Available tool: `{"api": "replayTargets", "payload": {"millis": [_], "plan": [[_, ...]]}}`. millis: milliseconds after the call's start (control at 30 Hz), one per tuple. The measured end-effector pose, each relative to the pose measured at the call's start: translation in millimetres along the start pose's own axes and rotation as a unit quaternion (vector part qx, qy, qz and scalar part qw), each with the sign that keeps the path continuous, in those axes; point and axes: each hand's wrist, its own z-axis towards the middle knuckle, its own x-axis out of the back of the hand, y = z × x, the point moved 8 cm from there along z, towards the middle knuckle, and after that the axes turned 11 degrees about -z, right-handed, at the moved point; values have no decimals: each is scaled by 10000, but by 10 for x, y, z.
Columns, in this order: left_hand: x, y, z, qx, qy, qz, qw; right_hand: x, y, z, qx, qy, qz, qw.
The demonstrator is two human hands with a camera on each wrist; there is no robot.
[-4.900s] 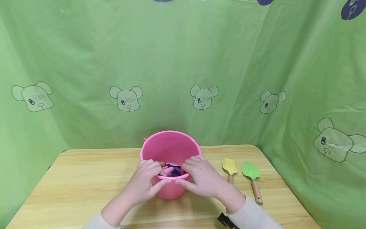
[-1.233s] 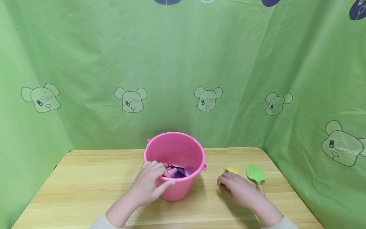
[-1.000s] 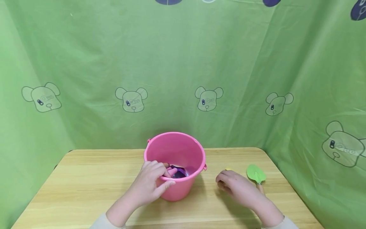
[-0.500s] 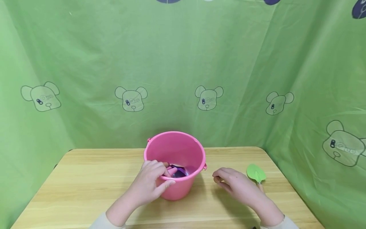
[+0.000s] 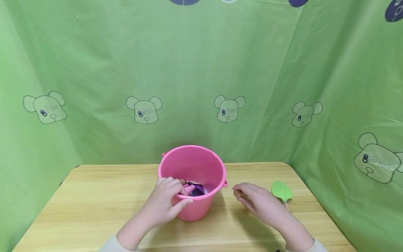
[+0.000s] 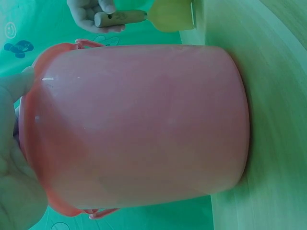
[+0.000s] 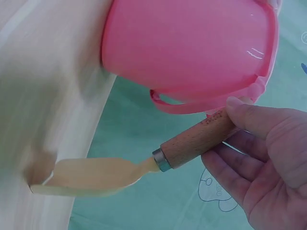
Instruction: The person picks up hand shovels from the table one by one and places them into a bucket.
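A pink bucket (image 5: 195, 210) stands upright on the table. My left hand (image 5: 161, 201) grips its near left rim, thumb outside and fingers over the edge. To the right of the bucket, my right hand (image 5: 259, 203) pinches the end of a wooden handle (image 7: 196, 139) between thumb and fingers. This handle belongs to a small yellow toy shovel (image 7: 96, 175), which hangs blade down with its tip right at the tabletop. In the head view the blade is hidden behind the hand. The left wrist view shows the shovel (image 6: 170, 14) beyond the bucket.
Inside the bucket lie a pink piece (image 5: 189, 189), a dark and purple item (image 5: 198, 191) and a brown handle end (image 5: 182, 181). A green trowel (image 5: 282, 190) lies on the table (image 5: 94, 203) right of my right hand. Green cloth (image 5: 189, 70) surrounds the table.
My right hand has left the bucket rim, taken the yellow shovel by its handle and tipped it upright, shifting slightly left. My left hand keeps its grip on the rim.
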Motion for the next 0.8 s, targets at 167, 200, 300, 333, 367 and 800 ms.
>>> {"api": "replayTargets", "payload": {"millis": [167, 200, 300, 333, 367, 800], "plan": [[1, 3, -6, -65, 39, -32, 10000, 43, 9, 15, -230, -7, -27, 9997], [0, 2, -6, -59, 40, -54, 10000, 49, 8, 18, -263, -7, -34, 9996], [-5, -1, -7, -6, 25, -92, 10000, 67, 0, 27, -358, -5, -35, 9994], [-5, -2, -6, 23, 16, -110, 9999, 73, -4, 30, -386, 3, -31, 9993], [-5, -2, -5, 52, 7, -128, 9999, 81, -9, 34, -405, 21, -26, 9992], [1, 10, 3, 87, 0, -16, 10000, 161, -27, 57, -564, 307, 275, 9976]]}}
